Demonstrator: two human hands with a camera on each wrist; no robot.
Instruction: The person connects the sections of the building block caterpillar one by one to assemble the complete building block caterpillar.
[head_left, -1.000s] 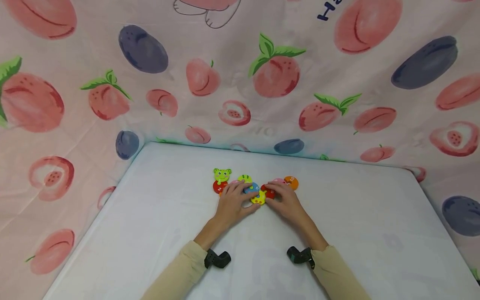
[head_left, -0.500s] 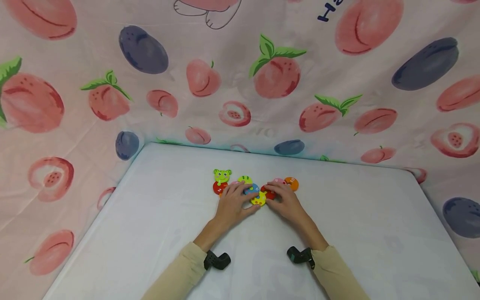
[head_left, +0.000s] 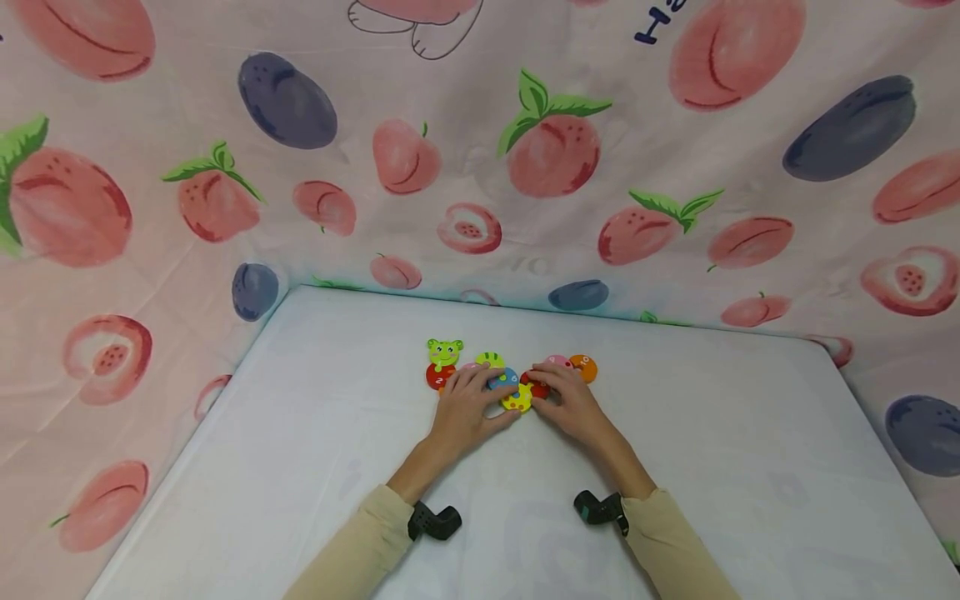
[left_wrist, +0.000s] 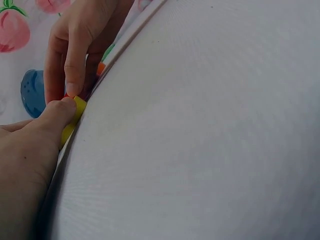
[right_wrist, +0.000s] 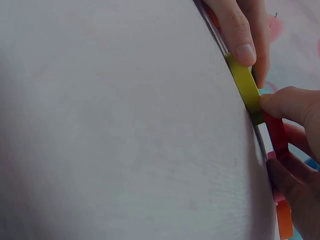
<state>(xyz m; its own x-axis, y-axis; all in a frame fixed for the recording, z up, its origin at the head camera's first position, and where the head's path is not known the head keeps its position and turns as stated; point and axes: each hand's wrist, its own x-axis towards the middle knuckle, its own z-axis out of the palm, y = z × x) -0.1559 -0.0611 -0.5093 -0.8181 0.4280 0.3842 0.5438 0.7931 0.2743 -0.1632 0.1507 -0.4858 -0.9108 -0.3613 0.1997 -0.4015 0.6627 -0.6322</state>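
A row of numbered caterpillar puzzle pieces lies on the white table. Its green animal-face piece [head_left: 444,353] is at the left end, above a red piece marked 2 [head_left: 439,377]. My left hand [head_left: 467,408] bends over the middle, its thumb and index finger pinching the yellow piece [right_wrist: 244,87]; a blue piece [head_left: 506,378] and a green striped piece [head_left: 490,359] show by its fingers. My right hand [head_left: 572,407] grips a second red piece [right_wrist: 276,135], which meets the yellow one. Palms and fingers partly hide several pieces.
Pink [head_left: 558,362] and orange [head_left: 583,367] pieces continue the row beyond my right hand. A fruit-printed cloth [head_left: 465,150] rises behind the table [head_left: 300,433]. A small black camera is strapped on each wrist.
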